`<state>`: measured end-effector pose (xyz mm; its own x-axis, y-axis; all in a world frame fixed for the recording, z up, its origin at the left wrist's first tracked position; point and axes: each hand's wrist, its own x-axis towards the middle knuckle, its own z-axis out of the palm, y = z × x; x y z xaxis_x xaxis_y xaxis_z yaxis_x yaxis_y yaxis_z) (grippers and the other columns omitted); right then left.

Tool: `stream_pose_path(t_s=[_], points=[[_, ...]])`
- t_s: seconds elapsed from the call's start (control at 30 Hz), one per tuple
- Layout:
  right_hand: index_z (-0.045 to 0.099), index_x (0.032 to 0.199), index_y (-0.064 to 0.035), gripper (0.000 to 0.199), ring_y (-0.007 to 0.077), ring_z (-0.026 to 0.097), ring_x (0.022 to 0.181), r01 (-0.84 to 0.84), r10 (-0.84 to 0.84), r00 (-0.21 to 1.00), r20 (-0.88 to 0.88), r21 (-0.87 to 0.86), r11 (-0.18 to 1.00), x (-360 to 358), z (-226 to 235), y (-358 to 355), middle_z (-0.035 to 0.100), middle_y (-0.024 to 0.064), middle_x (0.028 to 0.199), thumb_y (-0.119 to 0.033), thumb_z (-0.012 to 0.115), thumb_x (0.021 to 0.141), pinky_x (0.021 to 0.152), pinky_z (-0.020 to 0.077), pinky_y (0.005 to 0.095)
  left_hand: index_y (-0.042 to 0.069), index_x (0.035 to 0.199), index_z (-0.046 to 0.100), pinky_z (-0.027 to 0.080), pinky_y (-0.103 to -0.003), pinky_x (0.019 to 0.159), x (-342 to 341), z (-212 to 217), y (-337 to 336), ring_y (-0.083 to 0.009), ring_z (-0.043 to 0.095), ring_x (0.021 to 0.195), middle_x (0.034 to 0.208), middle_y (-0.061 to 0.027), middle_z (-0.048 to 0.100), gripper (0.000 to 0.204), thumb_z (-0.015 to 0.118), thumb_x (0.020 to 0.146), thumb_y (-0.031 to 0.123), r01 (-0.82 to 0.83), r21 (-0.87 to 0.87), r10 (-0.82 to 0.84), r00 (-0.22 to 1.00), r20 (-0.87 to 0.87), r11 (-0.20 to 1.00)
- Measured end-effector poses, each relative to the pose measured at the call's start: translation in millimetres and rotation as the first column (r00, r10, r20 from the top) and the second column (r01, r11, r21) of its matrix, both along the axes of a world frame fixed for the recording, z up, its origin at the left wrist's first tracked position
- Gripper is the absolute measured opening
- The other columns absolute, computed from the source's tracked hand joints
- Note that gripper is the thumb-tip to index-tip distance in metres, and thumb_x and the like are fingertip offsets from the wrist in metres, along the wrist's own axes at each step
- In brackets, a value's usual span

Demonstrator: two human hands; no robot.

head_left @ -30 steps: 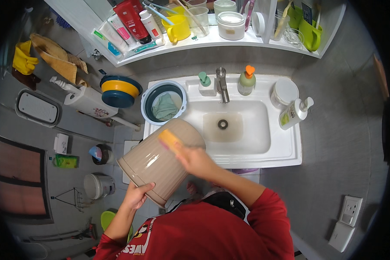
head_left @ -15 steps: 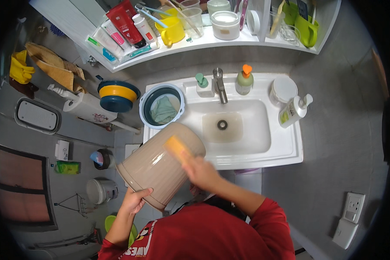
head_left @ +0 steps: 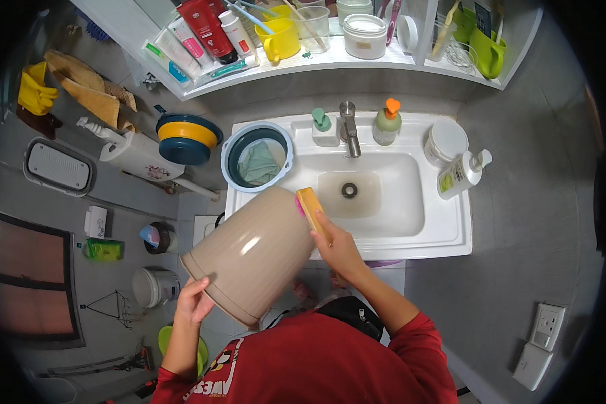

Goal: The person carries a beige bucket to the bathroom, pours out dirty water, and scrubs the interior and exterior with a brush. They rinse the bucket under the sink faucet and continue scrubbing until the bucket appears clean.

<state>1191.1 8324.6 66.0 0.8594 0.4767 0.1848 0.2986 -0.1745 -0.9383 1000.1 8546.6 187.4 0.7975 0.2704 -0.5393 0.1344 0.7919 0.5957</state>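
A beige ribbed trash can (head_left: 252, 256) lies tilted in front of me, its wide rim toward my lower left and its narrower base toward the basin. My left hand (head_left: 195, 301) grips it by the rim, thumb on the outside; the other fingers are partly hidden. In my right hand (head_left: 337, 250) is a scrub brush (head_left: 312, 214) with a yellow back and pink bristles. Those bristles touch the can's side near its base, beside the washbasin's front edge.
The white washbasin (head_left: 444, 236) holds a little cloudy water. On its left stands a blue basin (head_left: 225, 158) with a green cloth (head_left: 258, 165). Pump bottles (head_left: 387, 124) and a faucet (head_left: 349, 128) line the back. A shelf (head_left: 303, 65) with toiletries hangs above.
The brush has moved right, from the middle of the can's side to its edge near the base. The can has turned slightly in my left hand, which has shifted a little left.
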Motion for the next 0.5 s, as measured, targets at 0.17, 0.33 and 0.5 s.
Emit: stream_pose_path(t_s=[0.17,0.33,0.5], points=[[0.044,0.124,-0.0156,0.046,0.0363,0.054,0.065,-0.268,0.272,0.962,-0.004,-0.192,0.944,-27,26,4,0.054,0.0181,0.073,-0.028,0.055,0.082,0.060,0.0439,0.0423,-0.001,0.117,0.042,0.046,-0.035,0.083,-14,-18,-33,-0.0228,0.054,0.099,0.111,-0.0143,0.052,0.046,0.059,0.074,0.000,-0.075,0.400,0.154,0.973,-0.171,0.914],[0.044,0.124,-0.0201,0.045,0.0334,0.053,0.063,-0.359,0.379,0.925,0.026,-0.270,0.894,-29,45,8,0.051,0.0151,0.072,-0.028,0.056,0.082,0.057,0.0438,0.0400,-0.004,0.111,0.047,0.048,-0.036,0.080,-18,-15,-32,-0.0243,0.057,0.093,0.104,-0.0162,0.055,0.039,0.059,0.074,0.001,-0.129,0.452,0.220,0.963,-0.156,0.882],[0.045,0.124,-0.0180,0.044,0.0324,0.053,0.064,-0.377,0.409,0.912,0.034,-0.321,0.869,-26,51,10,0.051,0.0154,0.071,-0.026,0.057,0.082,0.059,0.0434,0.0380,-0.005,0.112,0.045,0.048,-0.038,0.082,-25,-23,-17,-0.0253,0.057,0.095,0.106,-0.0159,0.055,0.040,0.060,0.079,0.012,-0.241,0.259,0.283,0.948,-0.142,0.935]])
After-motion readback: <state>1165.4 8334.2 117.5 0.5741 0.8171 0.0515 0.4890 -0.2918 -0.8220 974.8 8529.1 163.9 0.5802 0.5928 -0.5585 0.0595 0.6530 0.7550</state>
